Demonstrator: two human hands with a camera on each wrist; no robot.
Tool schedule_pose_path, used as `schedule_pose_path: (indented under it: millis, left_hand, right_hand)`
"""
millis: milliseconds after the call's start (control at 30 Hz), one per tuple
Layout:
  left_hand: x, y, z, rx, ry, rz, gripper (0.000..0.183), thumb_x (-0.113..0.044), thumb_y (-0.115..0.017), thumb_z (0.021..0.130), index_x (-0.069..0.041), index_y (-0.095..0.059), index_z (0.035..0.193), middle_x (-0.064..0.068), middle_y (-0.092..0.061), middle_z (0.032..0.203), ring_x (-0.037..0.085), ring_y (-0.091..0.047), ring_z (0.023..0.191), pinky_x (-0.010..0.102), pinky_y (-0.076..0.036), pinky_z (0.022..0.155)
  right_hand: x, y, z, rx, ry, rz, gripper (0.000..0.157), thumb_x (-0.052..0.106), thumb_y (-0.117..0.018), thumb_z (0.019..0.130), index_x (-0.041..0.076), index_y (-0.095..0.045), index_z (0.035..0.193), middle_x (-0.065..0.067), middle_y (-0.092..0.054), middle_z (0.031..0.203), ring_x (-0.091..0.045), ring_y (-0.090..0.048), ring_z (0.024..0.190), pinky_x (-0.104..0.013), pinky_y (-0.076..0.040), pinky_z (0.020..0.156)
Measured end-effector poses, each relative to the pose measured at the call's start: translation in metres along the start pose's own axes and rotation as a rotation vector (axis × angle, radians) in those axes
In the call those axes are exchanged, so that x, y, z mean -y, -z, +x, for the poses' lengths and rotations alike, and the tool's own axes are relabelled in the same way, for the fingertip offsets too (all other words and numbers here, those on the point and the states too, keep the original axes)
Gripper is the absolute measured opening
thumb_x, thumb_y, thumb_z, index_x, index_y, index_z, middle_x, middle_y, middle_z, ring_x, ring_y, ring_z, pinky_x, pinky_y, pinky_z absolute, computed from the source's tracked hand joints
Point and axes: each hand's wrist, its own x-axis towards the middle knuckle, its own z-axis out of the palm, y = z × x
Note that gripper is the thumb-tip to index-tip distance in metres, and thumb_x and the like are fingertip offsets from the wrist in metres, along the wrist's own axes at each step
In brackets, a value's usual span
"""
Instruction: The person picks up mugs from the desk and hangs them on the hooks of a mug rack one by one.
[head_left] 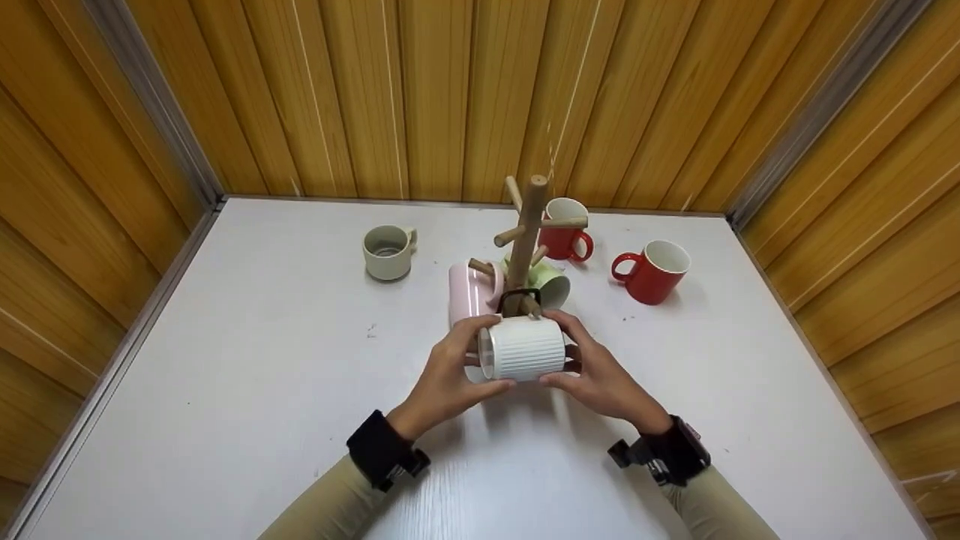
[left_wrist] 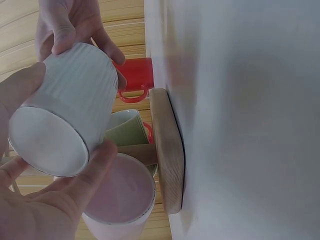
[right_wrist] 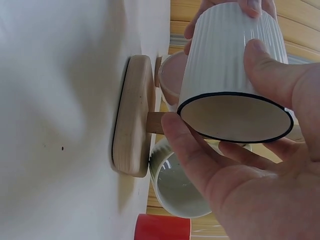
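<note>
A white ribbed mug (head_left: 529, 349) lies on its side in the air, gripped between both hands in front of a wooden mug tree (head_left: 531, 232). My left hand (head_left: 448, 375) holds its left end, thumb below and fingers above. At the other end my right hand (head_left: 604, 379) grips it with thumb and fingers. A dark-edged handle loop shows at the tree's low front peg; whether the peg passes through it I cannot tell. Behind my left hand a pink mug (head_left: 465, 294) hangs on a left peg. A green mug (head_left: 553, 289) is on the far right side.
Two red mugs stand on the white table (head_left: 262, 360): one red mug (head_left: 559, 241) behind the tree, another red mug (head_left: 656, 281) to its right. A grey-beige mug (head_left: 388, 259) stands at the back left. Wood-patterned walls (head_left: 435, 97) enclose the table. Upper pegs stick out from the post.
</note>
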Motion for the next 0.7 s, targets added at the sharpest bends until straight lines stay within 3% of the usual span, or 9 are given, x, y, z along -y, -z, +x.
schedule_pose_path:
  millis: [467,700]
  left_hand:
    - [0.000,0.001,0.000,-0.019,0.021,0.004,0.080,-0.017,-0.093,0.076,-0.008,-0.049,0.142,0.009,-0.058,0.136,0.026,-0.066,0.112,0.035,-0.062,0.079]
    - [0.000,0.000,-0.001,-0.028,0.049,0.005,0.077,-0.016,-0.092,0.077,-0.006,-0.050,0.141,0.008,-0.054,0.139,0.025,-0.063,0.117,0.035,-0.061,0.083]
  right_hand:
    - [-0.005,0.003,0.010,0.015,0.034,-0.016,0.087,0.002,-0.081,0.087,0.021,-0.031,0.156,-0.013,-0.040,0.155,-0.035,-0.064,0.114,-0.043,-0.058,0.089]
    - [-0.009,0.004,0.015,0.029,0.034,-0.023,0.087,0.000,-0.080,0.087,0.020,-0.031,0.157,-0.013,-0.041,0.154,-0.032,-0.064,0.114,-0.036,-0.058,0.090]
